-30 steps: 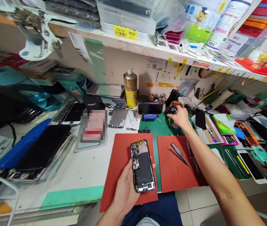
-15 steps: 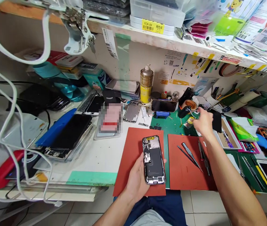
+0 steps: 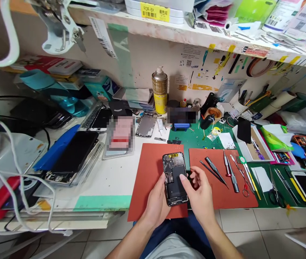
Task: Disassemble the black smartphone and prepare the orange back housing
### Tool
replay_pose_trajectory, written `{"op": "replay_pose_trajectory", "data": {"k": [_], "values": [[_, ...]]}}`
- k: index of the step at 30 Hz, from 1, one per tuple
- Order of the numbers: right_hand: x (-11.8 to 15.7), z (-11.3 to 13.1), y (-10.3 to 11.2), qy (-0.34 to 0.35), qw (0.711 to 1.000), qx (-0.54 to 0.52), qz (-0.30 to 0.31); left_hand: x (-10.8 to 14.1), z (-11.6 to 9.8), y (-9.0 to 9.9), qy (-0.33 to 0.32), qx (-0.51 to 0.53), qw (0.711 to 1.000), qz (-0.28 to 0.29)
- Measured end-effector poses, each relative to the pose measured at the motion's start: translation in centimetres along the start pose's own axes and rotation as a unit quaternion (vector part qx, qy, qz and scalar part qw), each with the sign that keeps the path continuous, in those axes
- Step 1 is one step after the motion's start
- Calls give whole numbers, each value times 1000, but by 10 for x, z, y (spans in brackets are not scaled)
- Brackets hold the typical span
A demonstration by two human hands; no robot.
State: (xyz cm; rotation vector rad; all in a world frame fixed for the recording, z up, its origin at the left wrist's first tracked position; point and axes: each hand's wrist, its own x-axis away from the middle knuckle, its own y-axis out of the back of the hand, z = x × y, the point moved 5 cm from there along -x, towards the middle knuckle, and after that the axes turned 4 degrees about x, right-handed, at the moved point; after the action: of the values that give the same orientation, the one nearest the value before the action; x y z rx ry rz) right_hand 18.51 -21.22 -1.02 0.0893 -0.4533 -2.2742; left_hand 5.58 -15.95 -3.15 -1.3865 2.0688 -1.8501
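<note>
An opened phone (image 3: pixel 176 183) with its battery and boards exposed is held above the left red mat (image 3: pixel 149 172). My left hand (image 3: pixel 157 199) is closed around its left side. From the right, my right hand (image 3: pixel 199 190) reaches the phone's right edge, its thumb by the black battery and its other fingers curled beside the edge. Whether those fingers grip anything is hidden. Tweezers (image 3: pixel 214 175), a red-banded screwdriver (image 3: pixel 226 165) and scissors (image 3: pixel 275 196) lie to the right of my right hand.
A yellow spray can (image 3: pixel 160 91) stands at the back beside a blue phone stand (image 3: pixel 180 126). A phone screen (image 3: pixel 74 151) lies left. White cables (image 3: pixel 13 169) hang at the far left. A shelf (image 3: pixel 169 34) crosses above.
My right hand has come back from the bottles and small items at the back right to the phone's right edge. The view has shifted slightly. My left hand still holds the phone.
</note>
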Motion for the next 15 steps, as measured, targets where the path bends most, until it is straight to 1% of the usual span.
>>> {"op": "replay_pose_trajectory", "data": {"k": [3,5,6,8,9,10,13,15], "values": [[-10,5,-9,-23,1000,1,-6,-1,1,1,-12,-5,1000,12],[-8,7,-6,-46,998,-42,8,-1,1,2,-7,-3,1000,21],[-3,7,0,-57,996,-67,14,-1,1,2,-1,-1,1000,23],[12,5,20,-79,992,-102,10,-1,1,3,9,7,1000,19],[22,2,35,-93,991,-102,-4,-1,0,4,12,13,1000,14],[33,-3,52,-107,990,-85,-24,-1,0,5,14,18,1000,8],[66,-27,100,-159,983,38,-80,-1,0,6,15,25,1000,-3],[80,-44,119,-177,978,48,-97,-1,1,6,21,25,999,-7]]}}
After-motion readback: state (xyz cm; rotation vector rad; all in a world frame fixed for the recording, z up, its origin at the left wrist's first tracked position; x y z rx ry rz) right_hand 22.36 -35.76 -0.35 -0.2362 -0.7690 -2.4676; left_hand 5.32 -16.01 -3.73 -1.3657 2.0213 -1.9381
